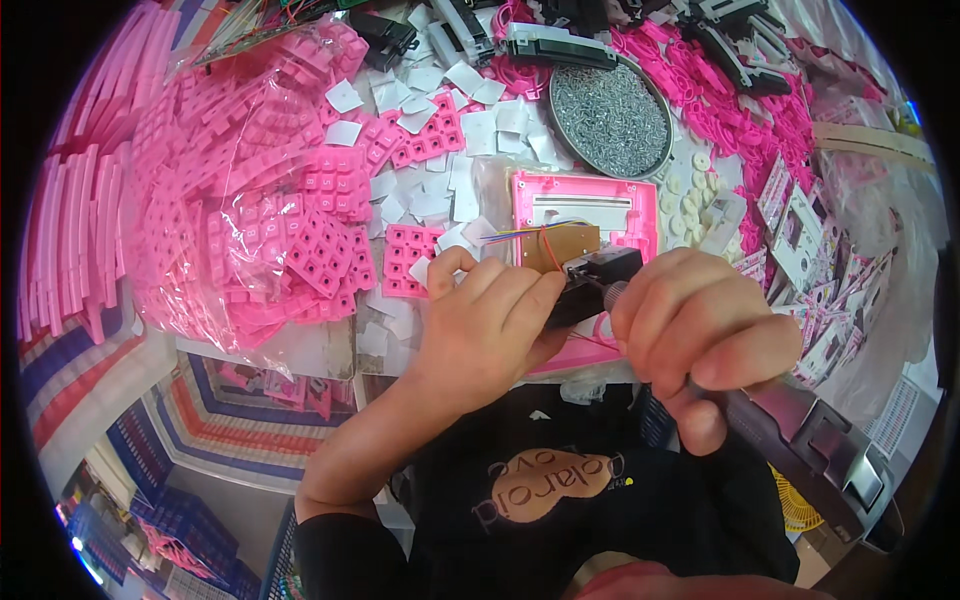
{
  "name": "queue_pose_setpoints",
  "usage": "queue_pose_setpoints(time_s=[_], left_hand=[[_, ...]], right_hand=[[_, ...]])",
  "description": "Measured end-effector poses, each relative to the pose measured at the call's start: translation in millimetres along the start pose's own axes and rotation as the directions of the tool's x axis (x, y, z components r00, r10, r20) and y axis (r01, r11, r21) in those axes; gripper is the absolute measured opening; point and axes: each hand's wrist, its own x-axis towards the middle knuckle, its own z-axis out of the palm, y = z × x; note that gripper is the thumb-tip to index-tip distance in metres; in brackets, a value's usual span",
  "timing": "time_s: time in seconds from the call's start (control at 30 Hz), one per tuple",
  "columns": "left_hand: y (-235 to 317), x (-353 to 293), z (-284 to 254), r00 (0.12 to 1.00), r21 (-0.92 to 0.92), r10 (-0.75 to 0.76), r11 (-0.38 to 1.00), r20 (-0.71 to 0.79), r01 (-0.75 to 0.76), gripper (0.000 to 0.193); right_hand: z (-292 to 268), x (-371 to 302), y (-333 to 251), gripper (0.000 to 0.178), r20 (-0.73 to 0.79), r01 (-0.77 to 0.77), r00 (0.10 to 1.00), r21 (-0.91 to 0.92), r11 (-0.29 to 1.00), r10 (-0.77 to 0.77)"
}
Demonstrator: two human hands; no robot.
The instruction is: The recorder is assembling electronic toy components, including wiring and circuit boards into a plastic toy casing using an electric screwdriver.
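My left hand is closed around a small black plastic unit, steadying it over the near part of a pink plastic casing. A brown circuit board with thin coloured wires lies in the casing, just beyond my left fingers. My right hand grips a dark power screwdriver. Its ridged grey collar points left at the black unit, while its body extends toward the lower right. Whether the bit touches a screw is hidden by the fingers and the unit.
A round dish of small screws stands beyond the casing. Bagged pink keypads pile up at left, beside stacked pink panels. White paper squares, pink straps, cream round parts and printed cards surround the work.
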Motion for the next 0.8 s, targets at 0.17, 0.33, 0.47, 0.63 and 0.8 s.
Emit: queue_pose_setpoints(time_s=[0.17, 0.33, 0.47, 0.63, 0.8], left_hand=[[-1.4, 2.4, 0.9, 0.999, 0.015, 0.026, 1.0, -0.022, -0.025, 0.054], [-0.6, 0.7, -1.4, 1.0, 0.018, 0.031, 0.999, -0.001, -0.031, 0.051], [-1.0, -0.8, 0.3, 0.999, 0.03, 0.045, 0.999, -0.015, -0.045, 0.048], [-1.0, -0.2, 0.1, 0.999, 0.017, 0.053, 0.998, -0.009, -0.053, 0.054], [-0.9, -1.3, -1.5, 0.998, 0.03, 0.056, 0.998, -0.011, -0.056, 0.052]], right_hand=[[-1.0, 2.6, 3.0, 0.031, 0.022, -0.024, 0.999, 0.02, 1.0, 0.023], [3.3, 5.5, 6.4, 0.032, -0.052, -0.067, 0.996, 0.079, 0.995, 0.072], [2.4, 8.9, 8.5, 0.031, -0.056, -0.092, 0.993, 0.117, 0.989, 0.099], [3.2, 12.3, 9.0, 0.03, -0.056, -0.121, 0.99, 0.141, 0.983, 0.13], [1.6, 13.8, 7.8, 0.03, -0.045, -0.175, 0.982, 0.144, 0.974, 0.183]])
